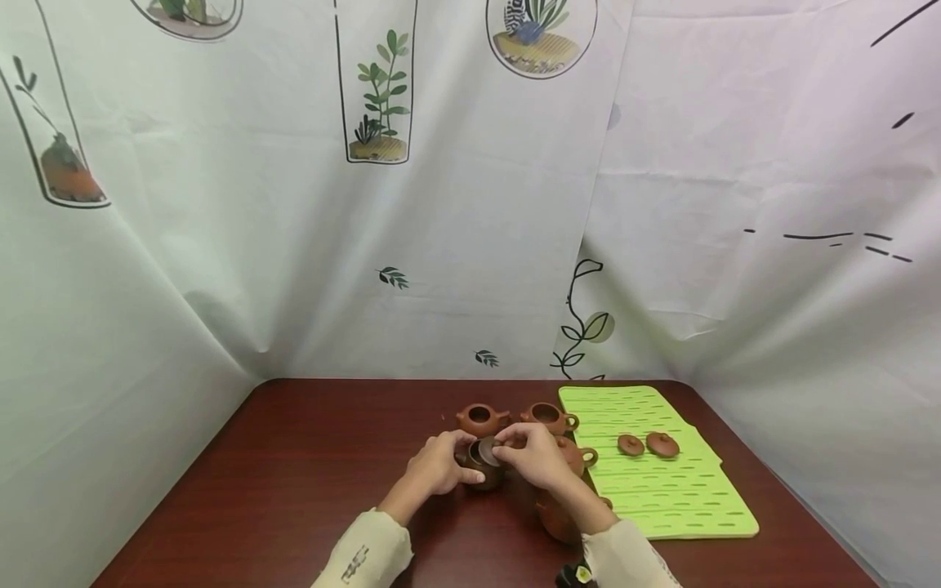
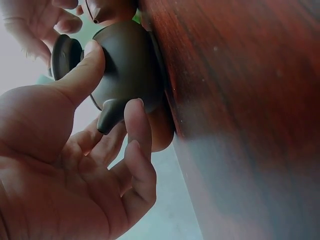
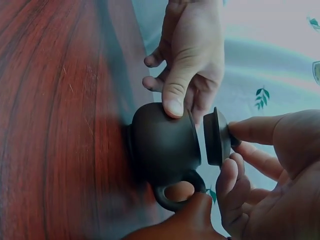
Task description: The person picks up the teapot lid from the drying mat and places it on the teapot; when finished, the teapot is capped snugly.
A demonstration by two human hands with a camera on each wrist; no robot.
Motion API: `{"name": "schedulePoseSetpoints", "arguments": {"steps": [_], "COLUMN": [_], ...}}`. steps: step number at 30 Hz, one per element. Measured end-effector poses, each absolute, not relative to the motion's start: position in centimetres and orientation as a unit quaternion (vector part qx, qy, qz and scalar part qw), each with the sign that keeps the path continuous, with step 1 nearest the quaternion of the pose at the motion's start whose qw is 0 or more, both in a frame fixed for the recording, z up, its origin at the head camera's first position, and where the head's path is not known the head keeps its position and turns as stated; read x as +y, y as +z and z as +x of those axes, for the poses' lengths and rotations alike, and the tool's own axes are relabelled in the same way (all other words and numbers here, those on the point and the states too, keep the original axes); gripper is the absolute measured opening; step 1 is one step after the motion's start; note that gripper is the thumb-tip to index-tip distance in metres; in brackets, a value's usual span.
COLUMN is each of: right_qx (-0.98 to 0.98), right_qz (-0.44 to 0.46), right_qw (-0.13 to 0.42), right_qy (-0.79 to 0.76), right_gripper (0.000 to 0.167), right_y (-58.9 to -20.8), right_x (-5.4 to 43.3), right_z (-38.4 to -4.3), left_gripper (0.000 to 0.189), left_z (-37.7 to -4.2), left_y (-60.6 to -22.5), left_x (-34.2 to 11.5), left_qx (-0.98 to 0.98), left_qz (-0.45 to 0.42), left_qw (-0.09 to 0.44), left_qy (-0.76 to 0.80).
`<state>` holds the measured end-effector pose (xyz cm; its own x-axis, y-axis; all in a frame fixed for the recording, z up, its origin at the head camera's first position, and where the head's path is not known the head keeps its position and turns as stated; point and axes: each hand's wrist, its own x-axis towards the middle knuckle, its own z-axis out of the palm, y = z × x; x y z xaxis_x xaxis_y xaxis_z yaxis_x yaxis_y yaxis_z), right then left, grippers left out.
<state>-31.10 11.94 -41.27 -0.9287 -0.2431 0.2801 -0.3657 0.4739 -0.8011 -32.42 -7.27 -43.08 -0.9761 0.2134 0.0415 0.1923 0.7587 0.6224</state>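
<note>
A dark brown teapot (image 1: pixel 485 478) stands on the table with its mouth uncovered. My left hand (image 1: pixel 439 465) holds its body, thumb (image 3: pixel 175 100) on the near side and fingers around the spout side. Between the fingertips of my right hand (image 1: pixel 538 454) is the matching dark lid (image 3: pixel 216 137), pinched by its knob. The lid is tilted in the head view and hovers just off the teapot's mouth, with a narrow gap seen in the right wrist view. The teapot's handle (image 3: pixel 167 200) points toward the right-hand side.
Lidless reddish-brown teapots (image 1: pixel 479 418) (image 1: pixel 546 416) stand behind the hands. Other clay teapots (image 1: pixel 569 457) (image 1: pixel 556 518) are beside and under the right forearm. Two reddish lids (image 1: pixel 631 445) (image 1: pixel 663 445) lie on a green mat (image 1: pixel 684 498). A black object with a flower (image 1: pixel 581 574) sits at the front edge.
</note>
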Motion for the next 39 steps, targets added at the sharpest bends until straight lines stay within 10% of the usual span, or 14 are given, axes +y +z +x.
{"name": "schedulePoseSetpoints", "arguments": {"steps": [39], "right_qx": [-0.867], "right_qz": [0.181], "right_qw": [0.07], "right_qy": [0.459], "right_gripper": [0.008], "right_y": [-42.1], "right_x": [10.7], "right_z": [-32.4], "left_gripper": [0.062], "left_z": [-32.6], "left_y": [-43.1], "left_x": [-7.2], "left_qx": [0.938], "left_qz": [0.096], "left_qw": [0.019], "left_qy": [0.332]}}
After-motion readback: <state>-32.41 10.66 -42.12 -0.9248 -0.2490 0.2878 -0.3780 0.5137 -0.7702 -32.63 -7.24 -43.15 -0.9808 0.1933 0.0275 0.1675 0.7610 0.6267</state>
